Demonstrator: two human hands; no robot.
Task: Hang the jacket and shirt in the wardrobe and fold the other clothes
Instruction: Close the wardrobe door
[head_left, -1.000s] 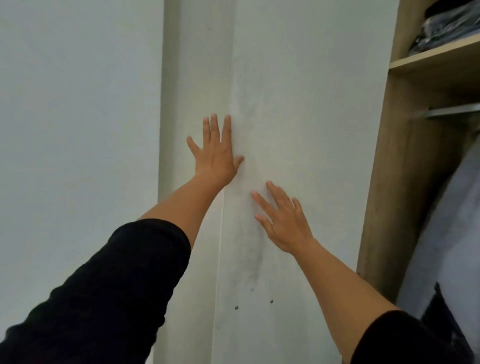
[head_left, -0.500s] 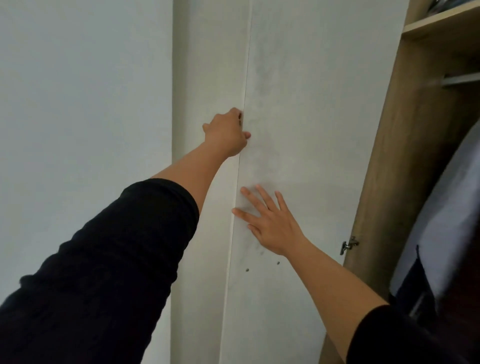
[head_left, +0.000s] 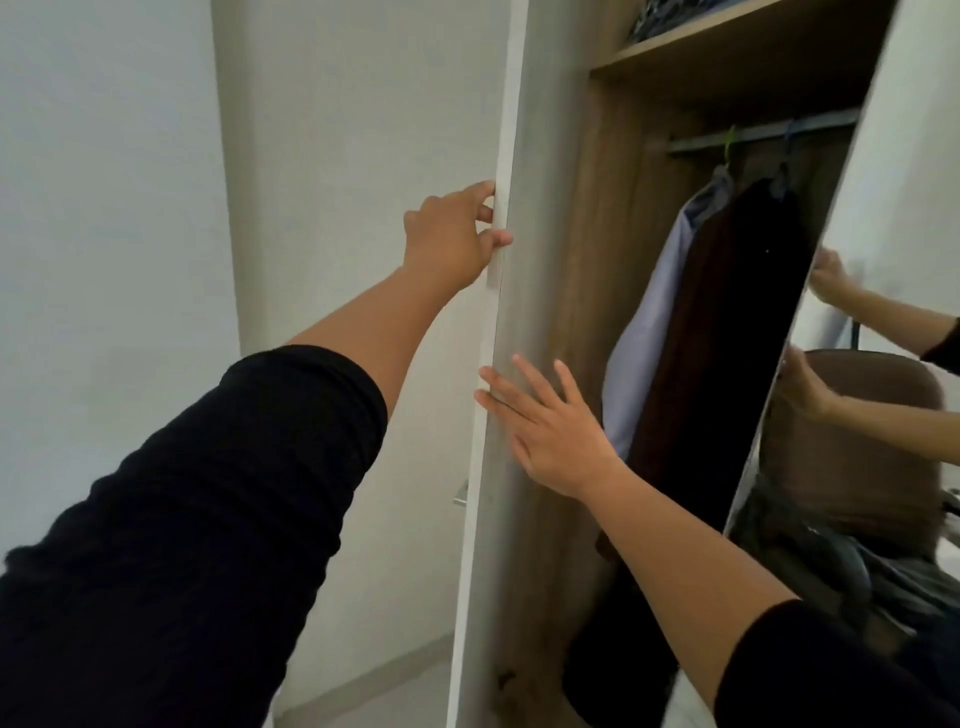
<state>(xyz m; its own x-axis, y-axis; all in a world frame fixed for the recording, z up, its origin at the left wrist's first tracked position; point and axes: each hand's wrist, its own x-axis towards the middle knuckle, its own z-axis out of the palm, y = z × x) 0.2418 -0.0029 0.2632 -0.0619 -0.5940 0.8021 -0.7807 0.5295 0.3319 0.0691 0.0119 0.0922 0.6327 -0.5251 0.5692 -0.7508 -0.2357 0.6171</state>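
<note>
Left hand: the left hand (head_left: 451, 236) is up high on the white wardrobe door (head_left: 501, 291), fingers curled round its front edge and the thumb hooked on the near side, a firm hold on the panel.
Right hand: lower down, the right hand (head_left: 550, 426) lies flat on the same door, fingers straight and spread, their tips at the edge; it grips nothing.
Door: it stands edge-on to the camera, swung out from the wooden cabinet side (head_left: 587, 312).
Shirt: there it is, the pale lilac shirt (head_left: 647, 332), on a green hanger (head_left: 730, 148) from the rail (head_left: 753, 136) inside the wardrobe.
Jacket: the dark jacket (head_left: 727, 332) hangs just beside the shirt, touching it on its right, on a blue hanger (head_left: 787, 150).
Shelf: a wooden shelf (head_left: 727, 34) runs above the rail with dark folded cloth on it, too cropped to name.
Mirror: on the right, a mirror door (head_left: 883, 156) reflects both arms and a brown chair (head_left: 857, 441) with dark clothes heaped at it.
Sleeves: black sleeves are pushed up on both forearms.
</note>
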